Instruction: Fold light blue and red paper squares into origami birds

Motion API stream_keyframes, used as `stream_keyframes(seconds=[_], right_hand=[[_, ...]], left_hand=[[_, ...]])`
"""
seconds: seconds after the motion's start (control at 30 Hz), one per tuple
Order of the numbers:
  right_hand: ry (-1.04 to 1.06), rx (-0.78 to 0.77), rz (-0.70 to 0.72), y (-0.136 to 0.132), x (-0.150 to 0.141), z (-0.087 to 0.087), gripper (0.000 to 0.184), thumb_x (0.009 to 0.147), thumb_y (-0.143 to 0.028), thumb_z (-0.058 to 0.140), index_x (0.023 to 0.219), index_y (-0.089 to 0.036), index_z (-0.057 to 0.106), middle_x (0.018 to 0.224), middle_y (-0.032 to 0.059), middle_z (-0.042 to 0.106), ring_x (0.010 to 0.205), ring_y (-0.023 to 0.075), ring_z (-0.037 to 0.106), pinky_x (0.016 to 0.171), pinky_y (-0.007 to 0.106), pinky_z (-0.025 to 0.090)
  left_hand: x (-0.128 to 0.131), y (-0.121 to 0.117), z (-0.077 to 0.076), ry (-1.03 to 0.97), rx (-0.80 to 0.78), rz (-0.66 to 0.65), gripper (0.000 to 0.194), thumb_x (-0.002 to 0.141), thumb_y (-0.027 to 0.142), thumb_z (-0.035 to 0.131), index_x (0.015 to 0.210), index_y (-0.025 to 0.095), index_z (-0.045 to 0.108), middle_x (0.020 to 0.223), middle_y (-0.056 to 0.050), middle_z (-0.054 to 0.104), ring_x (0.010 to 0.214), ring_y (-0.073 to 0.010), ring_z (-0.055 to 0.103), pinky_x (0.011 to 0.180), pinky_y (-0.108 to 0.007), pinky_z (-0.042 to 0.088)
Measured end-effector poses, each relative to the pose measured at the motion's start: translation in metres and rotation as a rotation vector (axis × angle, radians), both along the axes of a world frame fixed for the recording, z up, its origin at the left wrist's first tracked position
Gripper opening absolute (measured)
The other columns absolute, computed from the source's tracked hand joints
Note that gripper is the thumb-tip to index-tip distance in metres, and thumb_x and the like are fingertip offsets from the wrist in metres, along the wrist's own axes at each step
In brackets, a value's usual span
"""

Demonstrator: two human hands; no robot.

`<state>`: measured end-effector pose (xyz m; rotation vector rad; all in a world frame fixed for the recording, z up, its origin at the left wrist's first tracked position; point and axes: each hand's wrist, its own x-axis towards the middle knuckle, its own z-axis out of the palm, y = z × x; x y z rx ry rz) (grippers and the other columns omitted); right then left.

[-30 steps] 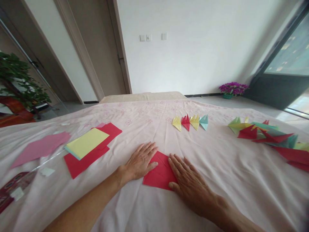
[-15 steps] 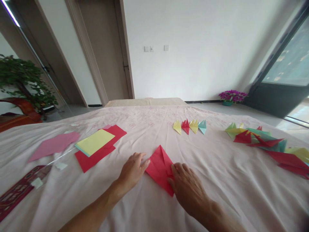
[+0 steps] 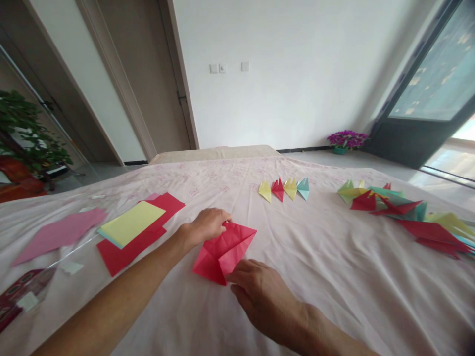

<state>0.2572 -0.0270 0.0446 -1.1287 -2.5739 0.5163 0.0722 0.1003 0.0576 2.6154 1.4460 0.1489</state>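
A red sheet of folding paper (image 3: 222, 252), creased and partly folded, lies in front of me with one flap lifted. At its far edge my left hand (image 3: 213, 223) pinches the paper between thumb and fingers. My right hand (image 3: 256, 284) is closed on the near right edge, by the raised flap. Its fingertips are partly hidden behind the hand. Beyond the sheet stands a row of small folded paper pieces in yellow, red (image 3: 278, 190) and blue (image 3: 303, 188).
On the left are a yellow sheet (image 3: 133, 222) on red sheets (image 3: 126, 254), pink sheets (image 3: 61, 232) and a dark red packet (image 3: 15, 296). A pile of folded paper pieces (image 3: 395, 205) lies on the right. The pink tablecloth (image 3: 334, 291) is wrinkled.
Both hands lay flat on the red paper, then turned it. Now the left has moved to its far edge, the right grips the near edge, and a flap has risen.
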Motion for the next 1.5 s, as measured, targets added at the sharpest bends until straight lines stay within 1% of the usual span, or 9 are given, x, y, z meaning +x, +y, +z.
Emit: stream_keyframes(seconds=[0.07,0.17,0.3,0.37,0.43,0.53,0.7,0.9,1.5], right_hand=[[0.015,0.072,-0.04,0.014,0.011,-0.006,0.02,0.088,-0.011,0.051,0.101,-0.022,0.062,0.102,0.0037,0.065,0.094,0.0175,0.058,0.082,0.03,0.045],[-0.026,0.181,-0.083,0.034,0.033,-0.018,0.022,0.089,-0.011,0.05,0.106,-0.019,0.062,0.105,0.0085,0.063,0.097,0.021,0.056,0.082,0.034,0.046],[-0.081,0.193,-0.003,0.043,0.054,-0.031,0.021,0.093,-0.011,0.047,0.104,-0.02,0.062,0.105,0.0078,0.063,0.095,0.0202,0.057,0.082,0.034,0.047],[-0.097,0.178,0.005,0.043,0.059,-0.035,0.021,0.094,-0.013,0.047,0.108,-0.02,0.06,0.108,0.0078,0.062,0.096,0.0204,0.056,0.084,0.035,0.048],[-0.106,0.16,-0.001,0.043,0.063,-0.038,0.023,0.095,-0.013,0.046,0.113,-0.019,0.059,0.112,0.0082,0.061,0.098,0.021,0.056,0.086,0.036,0.048],[-0.107,0.155,-0.039,0.045,0.068,-0.042,0.025,0.094,-0.012,0.046,0.116,-0.016,0.057,0.114,0.0099,0.059,0.099,0.0226,0.055,0.087,0.039,0.049],[-0.124,0.172,-0.098,0.046,0.074,-0.046,0.024,0.092,-0.012,0.047,0.114,-0.017,0.058,0.111,0.0109,0.058,0.099,0.0246,0.054,0.084,0.043,0.051],[-0.142,0.199,-0.104,0.043,0.079,-0.046,0.025,0.094,-0.014,0.044,0.114,-0.018,0.058,0.11,0.0101,0.058,0.098,0.0229,0.054,0.083,0.04,0.051],[-0.155,0.226,-0.11,0.045,0.081,-0.049,0.03,0.093,-0.013,0.045,0.12,-0.018,0.057,0.111,0.0104,0.059,0.099,0.0227,0.055,0.084,0.039,0.051]], left_hand=[[0.012,0.008,0.009,0.08,0.036,-0.085,0.028,0.073,0.01,0.063,0.095,0.024,0.072,0.1,-0.004,0.073,0.097,-0.0234,0.066,0.084,-0.033,0.047],[0.032,0.006,0.008,0.171,0.104,-0.148,0.019,0.076,0.006,0.059,0.082,0.019,0.071,0.087,-0.007,0.073,0.089,-0.0245,0.066,0.091,-0.04,0.044],[0.049,-0.013,-0.011,0.21,0.247,-0.097,0.021,0.087,0.008,0.049,0.082,0.013,0.069,0.083,-0.011,0.069,0.088,-0.0258,0.063,0.107,-0.056,0.026],[0.051,-0.022,-0.022,0.192,0.369,-0.057,0.016,0.089,0.022,0.055,0.084,0.015,0.068,0.08,-0.008,0.067,0.085,-0.0249,0.061,0.11,-0.057,0.022],[0.051,-0.03,-0.033,0.149,0.434,-0.054,0.012,0.088,0.027,0.059,0.086,0.018,0.067,0.078,-0.004,0.064,0.082,-0.0229,0.06,0.111,-0.057,0.021],[0.047,-0.036,-0.048,0.073,0.498,-0.064,0.008,0.089,0.02,0.058,0.092,0.02,0.065,0.079,-0.001,0.062,0.082,-0.0204,0.058,0.113,-0.059,0.02],[0.04,-0.04,-0.064,-0.05,0.578,-0.077,0.016,0.091,0.015,0.053,0.097,0.022,0.066,0.081,0.001,0.063,0.082,-0.0172,0.058,0.114,-0.061,0.018],[0.037,-0.045,-0.065,-0.134,0.61,-0.134,0.018,0.092,0.014,0.053,0.096,0.022,0.068,0.081,0.001,0.066,0.081,-0.0154,0.059,0.115,-0.061,0.018],[0.039,-0.047,-0.064,-0.087,0.652,-0.156,0.02,0.092,0.016,0.054,0.104,0.024,0.068,0.088,0.0,0.069,0.093,-0.0211,0.062,0.111,-0.07,0.012]])
